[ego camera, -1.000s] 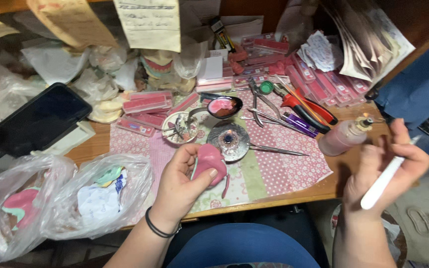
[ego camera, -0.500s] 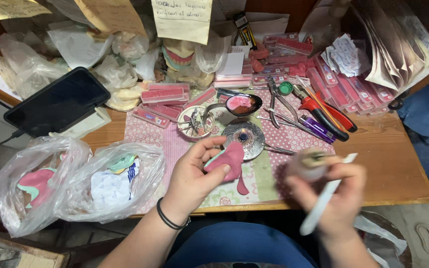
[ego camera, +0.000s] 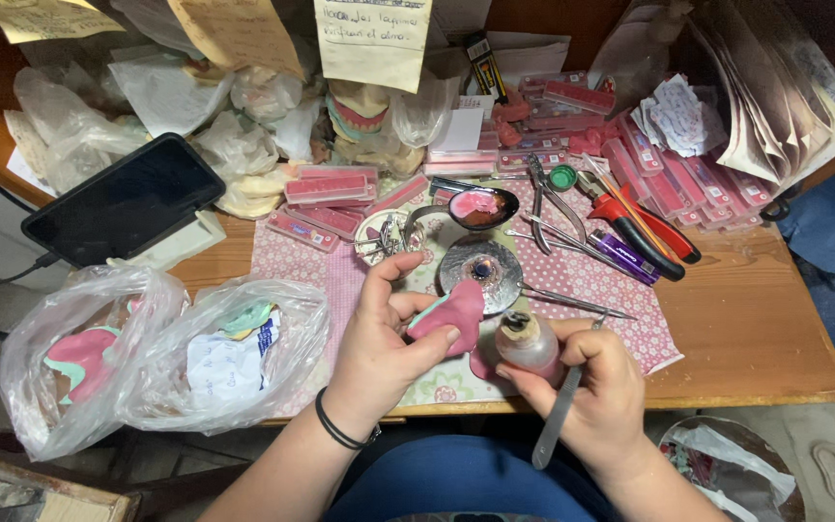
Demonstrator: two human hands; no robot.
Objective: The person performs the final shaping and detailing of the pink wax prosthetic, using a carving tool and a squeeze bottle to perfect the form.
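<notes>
My left hand (ego camera: 384, 343) grips a pink wax denture piece (ego camera: 451, 311) with a pale green edge, over the front of the patterned mat (ego camera: 591, 280). My right hand (ego camera: 591, 387) holds a small clear bottle (ego camera: 526, 343) of pinkish liquid right beside the pink piece, almost touching it. The same hand also pinches a slim metal tool (ego camera: 558, 416) that points down toward my lap. Just behind the hands lies a round metal disc (ego camera: 480, 266) and a ladle (ego camera: 475, 208) with pink wax in it.
Two plastic bags (ego camera: 147, 358) with pink and green pieces lie at the left edge. A dark tablet (ego camera: 123, 203) stands behind them. Pliers and red-handled tools (ego camera: 630, 227) lie right of the disc. Pink tooth cards (ego camera: 326, 188) and papers crowd the back. Bare wood (ego camera: 746, 329) at right.
My right hand has come in from the far right with the bottle and tool, up to the pink piece. My left hand has kept its grip and stayed over the mat.
</notes>
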